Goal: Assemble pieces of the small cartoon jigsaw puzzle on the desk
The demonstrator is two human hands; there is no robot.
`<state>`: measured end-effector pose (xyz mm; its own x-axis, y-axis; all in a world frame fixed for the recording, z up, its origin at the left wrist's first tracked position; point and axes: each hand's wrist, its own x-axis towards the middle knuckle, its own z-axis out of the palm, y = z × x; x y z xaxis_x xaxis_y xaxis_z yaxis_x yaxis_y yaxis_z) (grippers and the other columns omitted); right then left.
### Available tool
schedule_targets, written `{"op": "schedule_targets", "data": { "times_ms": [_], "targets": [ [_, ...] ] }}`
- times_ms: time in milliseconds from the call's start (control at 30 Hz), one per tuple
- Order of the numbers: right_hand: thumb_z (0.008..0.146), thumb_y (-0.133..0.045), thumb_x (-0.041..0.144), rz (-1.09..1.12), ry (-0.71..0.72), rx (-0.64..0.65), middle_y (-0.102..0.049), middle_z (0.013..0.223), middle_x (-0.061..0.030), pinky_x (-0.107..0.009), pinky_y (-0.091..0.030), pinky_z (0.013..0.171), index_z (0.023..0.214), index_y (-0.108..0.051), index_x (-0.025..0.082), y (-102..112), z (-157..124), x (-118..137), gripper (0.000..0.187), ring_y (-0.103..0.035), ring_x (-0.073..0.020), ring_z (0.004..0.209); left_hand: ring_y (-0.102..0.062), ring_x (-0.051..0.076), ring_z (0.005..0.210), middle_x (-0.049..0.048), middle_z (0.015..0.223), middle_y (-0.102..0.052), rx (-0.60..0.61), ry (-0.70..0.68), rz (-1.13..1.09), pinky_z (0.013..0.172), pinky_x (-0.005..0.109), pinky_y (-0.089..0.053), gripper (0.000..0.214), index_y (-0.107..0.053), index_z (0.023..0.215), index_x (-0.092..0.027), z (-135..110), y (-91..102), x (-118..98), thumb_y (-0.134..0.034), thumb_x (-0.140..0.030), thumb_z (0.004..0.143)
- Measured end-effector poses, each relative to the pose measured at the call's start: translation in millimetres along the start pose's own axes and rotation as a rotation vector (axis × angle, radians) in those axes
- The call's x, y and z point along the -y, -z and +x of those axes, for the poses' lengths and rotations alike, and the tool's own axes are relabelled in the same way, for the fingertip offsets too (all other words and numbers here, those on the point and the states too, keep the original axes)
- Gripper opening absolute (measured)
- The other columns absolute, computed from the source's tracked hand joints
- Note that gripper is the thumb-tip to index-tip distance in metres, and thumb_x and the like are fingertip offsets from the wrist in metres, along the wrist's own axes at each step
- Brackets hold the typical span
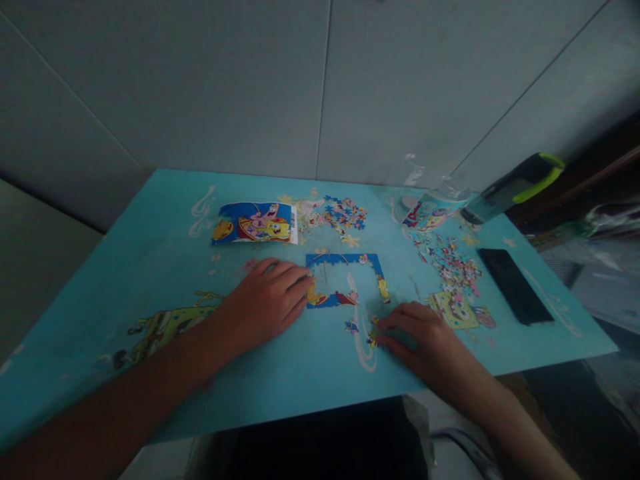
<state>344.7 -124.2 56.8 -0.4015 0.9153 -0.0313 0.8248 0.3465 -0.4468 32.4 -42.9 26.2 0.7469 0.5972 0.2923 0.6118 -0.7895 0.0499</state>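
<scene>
left hand [265,301] flat, fingers [293,275] touching puzzle frame [345,259]; right hand [425,337] palm-down.

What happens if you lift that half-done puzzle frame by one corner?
The puzzle frame would probably sag and come apart: it is only a thin border of joined pieces, open in the middle. It looks light, so the left hand touching its left edge could likely slide it on the smooth table.

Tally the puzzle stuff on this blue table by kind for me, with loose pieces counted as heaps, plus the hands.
Hands: 2, left hand and right hand
Part-built puzzle frame: 1
Printed puzzle packet: 1
Heaps of loose pieces: 2, far heap and right heap
Total: 6
</scene>
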Motion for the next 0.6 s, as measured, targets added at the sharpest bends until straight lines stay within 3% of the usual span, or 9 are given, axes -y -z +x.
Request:
{"op": "schedule_targets", "data": {
  "times_ms": [200, 500, 600],
  "targets": [
    [0.099, -0.063, 0.025, 0.035, 0.018, 0.049, -0.070, 0.104, -0.0062, -0.042, -0.056, 0.090, 0.106, -0.071, 0.026, -9.7, -3.6, 5.2, 0.011, -0.066, -0.0239, 0.098, -0.063, 0.029, 0.113, 0.0115, 0.125, -0.069, -0.020, 0.010, -0.016, 0.098, 0.050, -0.043, 0.024, -0.069, 0.119, -0.018, -0.5, -0.7, 0.0, -0.056, -0.023, 0.099],
    [0.096, -0.066, 0.023, 0.108, -0.038, 0.047, -0.071, 0.099, -0.0061, -0.042, -0.057, 0.087, 0.094, -0.072, 0.024, -6.8, 0.0, 7.7, 0.007, -0.068, -0.0236, 0.095, -0.062, 0.029, 0.114, 0.0113, 0.126, -0.068, -0.004, 0.010, -0.001, 0.097, 0.050, -0.042, 0.025, -0.067, 0.122, -0.018, -1.2, -1.3, 0.0, -0.054, -0.023, 0.100],
    [0.096, -0.066, 0.023, 0.118, -0.030, 0.023, -0.072, 0.105, -0.0076, -0.043, -0.057, 0.091, 0.108, -0.073, 0.024, -8.7, -1.4, 8.0, 0.014, -0.069, -0.0247, 0.100, -0.062, 0.029, 0.114, 0.0109, 0.126, -0.068, 0.001, 0.017, -0.006, 0.098, 0.050, -0.042, 0.026, -0.066, 0.124, -0.017, -0.7, -1.2, -0.4, -0.054, -0.023, 0.101]
  ]
}}
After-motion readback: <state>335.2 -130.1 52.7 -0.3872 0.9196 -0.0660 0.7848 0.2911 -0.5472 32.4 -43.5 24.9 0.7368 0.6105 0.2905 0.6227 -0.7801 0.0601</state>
